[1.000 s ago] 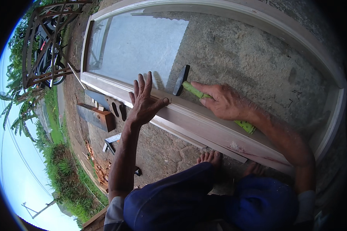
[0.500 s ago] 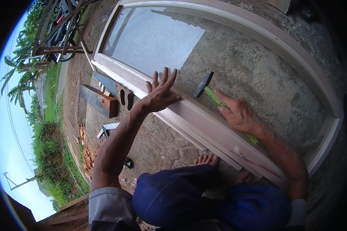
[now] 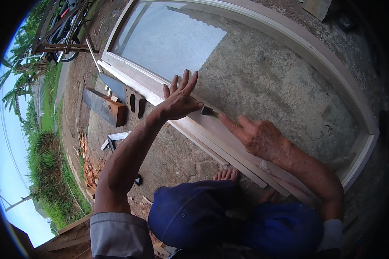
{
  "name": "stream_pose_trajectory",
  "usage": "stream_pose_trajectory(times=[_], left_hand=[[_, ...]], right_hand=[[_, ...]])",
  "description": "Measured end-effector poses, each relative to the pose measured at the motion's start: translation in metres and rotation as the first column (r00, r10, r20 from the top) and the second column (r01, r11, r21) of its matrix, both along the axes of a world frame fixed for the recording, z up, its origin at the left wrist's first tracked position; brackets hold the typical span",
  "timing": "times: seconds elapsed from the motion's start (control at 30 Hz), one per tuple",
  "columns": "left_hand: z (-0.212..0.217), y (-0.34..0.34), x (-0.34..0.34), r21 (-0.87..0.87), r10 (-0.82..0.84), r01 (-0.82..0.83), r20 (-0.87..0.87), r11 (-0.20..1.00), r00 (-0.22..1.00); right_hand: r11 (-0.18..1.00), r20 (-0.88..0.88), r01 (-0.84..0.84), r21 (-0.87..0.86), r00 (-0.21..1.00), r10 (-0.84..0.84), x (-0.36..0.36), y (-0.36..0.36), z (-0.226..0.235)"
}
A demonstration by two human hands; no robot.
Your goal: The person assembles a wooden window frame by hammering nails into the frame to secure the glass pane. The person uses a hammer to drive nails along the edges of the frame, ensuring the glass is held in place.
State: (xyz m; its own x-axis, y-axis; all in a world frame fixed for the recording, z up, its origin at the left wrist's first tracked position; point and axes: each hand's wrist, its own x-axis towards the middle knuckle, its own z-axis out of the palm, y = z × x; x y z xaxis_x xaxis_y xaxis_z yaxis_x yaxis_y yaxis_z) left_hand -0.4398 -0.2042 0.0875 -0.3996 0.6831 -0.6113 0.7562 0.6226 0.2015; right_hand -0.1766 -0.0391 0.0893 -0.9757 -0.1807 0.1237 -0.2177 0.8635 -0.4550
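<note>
A large wooden frame (image 3: 138, 81) with a glass pane (image 3: 246, 56) lies in front of me. My left hand (image 3: 180, 103) rests on its near rail, four fingers spread toward the glass and the thumb stretched along the wood. Nothing shows in that hand; whether a small nail stands by the thumb tip, I cannot tell. My right hand (image 3: 263, 136) is wrapped round the green handle of a hammer (image 3: 208, 111). The hammer's dark head is down at the rail, close beside my left thumb; most of the handle is hidden by my fingers.
Left of the frame lie a handsaw (image 3: 132, 100), a thick wooden block (image 3: 101, 105) and a try square (image 3: 116, 137). Thin wooden strips (image 3: 246, 176) run along the frame's near side, by my bare foot (image 3: 225, 175). Wood shavings (image 3: 90, 172) and a motorcycle (image 3: 67, 47) are farther left.
My right hand has brought the hammer down and left, from above the glass to the rail beside my left thumb. The left hand stays spread on the rail. The view has shifted slightly.
</note>
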Motion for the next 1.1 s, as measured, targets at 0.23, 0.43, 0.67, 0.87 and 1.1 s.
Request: stream_pose_trajectory(times=[0.23,0.43,0.67,0.87,1.1], left_hand=[[-0.002,-0.002,0.003,0.0,0.026,-0.026,0.023,1.0,0.999],[0.0,0.004,0.007,0.005,0.027,-0.027,0.039,1.0,0.999],[0.003,0.027,0.023,0.02,0.064,-0.066,0.066,0.998,0.996],[0.003,0.039,0.039,0.001,0.217,-0.217,-0.003,0.976,0.976],[-0.004,0.05,0.044,0.022,0.206,-0.205,-0.015,0.978,0.979]], right_hand=[[0.942,-0.015,0.109,-0.317,0.993,-0.12,-0.005,-0.002,-0.026],[0.598,0.546,0.548,-0.585,0.811,-0.21,-0.013,0.047,-0.024],[0.551,0.627,0.617,-0.562,0.752,-0.203,-0.006,0.066,-0.005],[0.55,0.612,0.566,-0.615,0.782,-0.121,-0.006,0.062,-0.015],[0.549,0.639,0.571,-0.61,0.764,-0.084,-0.007,0.077,-0.015]])
